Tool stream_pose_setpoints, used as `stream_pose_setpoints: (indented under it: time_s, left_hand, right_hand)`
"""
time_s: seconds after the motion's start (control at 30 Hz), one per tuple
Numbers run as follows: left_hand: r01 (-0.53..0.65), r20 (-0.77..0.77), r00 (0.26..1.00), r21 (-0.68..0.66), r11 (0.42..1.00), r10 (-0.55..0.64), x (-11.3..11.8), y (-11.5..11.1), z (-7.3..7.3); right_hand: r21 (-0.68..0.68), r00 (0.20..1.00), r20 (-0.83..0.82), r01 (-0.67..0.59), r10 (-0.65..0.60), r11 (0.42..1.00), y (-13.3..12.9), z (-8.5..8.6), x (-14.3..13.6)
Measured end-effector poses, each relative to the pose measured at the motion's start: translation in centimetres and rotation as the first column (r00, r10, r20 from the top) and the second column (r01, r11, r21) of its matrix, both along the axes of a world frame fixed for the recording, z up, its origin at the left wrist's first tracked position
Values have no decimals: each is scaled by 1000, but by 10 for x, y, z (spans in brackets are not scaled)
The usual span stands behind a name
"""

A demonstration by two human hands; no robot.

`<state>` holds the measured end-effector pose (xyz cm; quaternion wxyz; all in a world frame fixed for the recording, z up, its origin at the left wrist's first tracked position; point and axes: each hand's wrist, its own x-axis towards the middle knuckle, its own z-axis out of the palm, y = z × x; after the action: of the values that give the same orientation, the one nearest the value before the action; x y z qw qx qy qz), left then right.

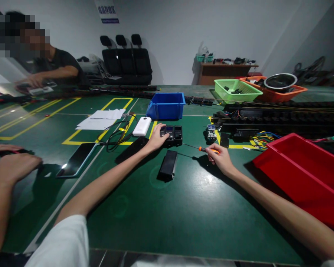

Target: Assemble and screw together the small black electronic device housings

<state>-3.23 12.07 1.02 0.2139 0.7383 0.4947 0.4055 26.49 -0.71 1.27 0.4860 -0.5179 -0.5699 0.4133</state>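
Observation:
My left hand (156, 139) has its fingers closed on a small black boxy device (178, 135) that rests on the green table. In my right hand (221, 160) is a screwdriver (202, 149) with an orange and black handle; its thin shaft points left, with the tip near the device's right side. Just in front of the device lies a black rectangular box-like part (168, 165). A dark flat object (131, 150) sits partly under my left forearm. To the right of the device stands a small part with a circuit board (211, 132).
A blue bin (167, 106) stands behind the device, a white power bank (142, 126) to its left. Papers (100, 119), a cable (111, 140) and a phone (76, 160) lie further left. A red bin (303, 178) occupies the right. Other people's hands (13, 165) work at left.

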Motion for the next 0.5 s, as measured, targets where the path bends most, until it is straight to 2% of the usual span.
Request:
stream_pose_setpoints:
  time_s: [0.2, 0.33, 0.4, 0.5]
  left_hand:
    - [76, -5, 997, 31, 997, -76, 24, -10, -1]
    - [111, 63, 992, 13, 994, -111, 37, -13, -3]
    - [107, 131, 986, -23, 994, -103, 36, -11, -5]
    - [26, 203, 979, -102, 994, -5, 20, 0, -3]
  right_hand:
    - [-6, 1000, -7, -6, 6, 1000, 1, -2, 1]
    - [-12, 1000, -5, -3, 3, 1000, 1, -2, 1]
    - [-14, 1000, -8, -3, 3, 1000, 1, -1, 1]
    - [-6, 1000, -10, -10, 10, 1000, 0, -1, 1]
